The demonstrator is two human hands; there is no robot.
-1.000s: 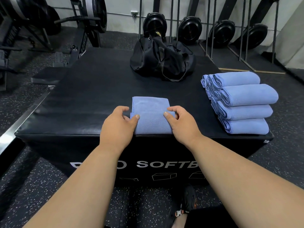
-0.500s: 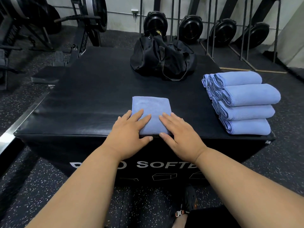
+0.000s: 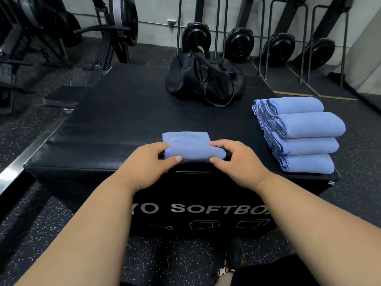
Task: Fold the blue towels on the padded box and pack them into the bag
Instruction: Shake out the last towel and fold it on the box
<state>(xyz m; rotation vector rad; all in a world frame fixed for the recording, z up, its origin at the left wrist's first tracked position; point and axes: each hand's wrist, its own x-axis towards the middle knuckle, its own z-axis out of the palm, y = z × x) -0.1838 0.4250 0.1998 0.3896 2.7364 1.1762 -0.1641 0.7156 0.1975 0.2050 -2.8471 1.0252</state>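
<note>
Up front, near edge of padded box (image 3: 107,124): one folded blue towel (image 3: 188,145), pinched at both ends. Left hand (image 3: 148,166) at towel's left end, fingers curled over the top, thumb pressed against the near fold. Right hand (image 3: 237,162) at towel's right end, same grip, fingers curled on top, thumb at the near edge. Towel held between the two hands, near fold raised slightly where the thumbs meet it, far part flat on the box top.

Off to the right, well apart from the hands: stack of folded towels (image 3: 301,135), four counted, piled one on another at the box's right corner, folded edges facing left. Five blue towels in all.

Further back, centre of box: one black bag (image 3: 204,79), slumped, straps hanging over its front. Whether open or zipped, cannot tell.
</note>
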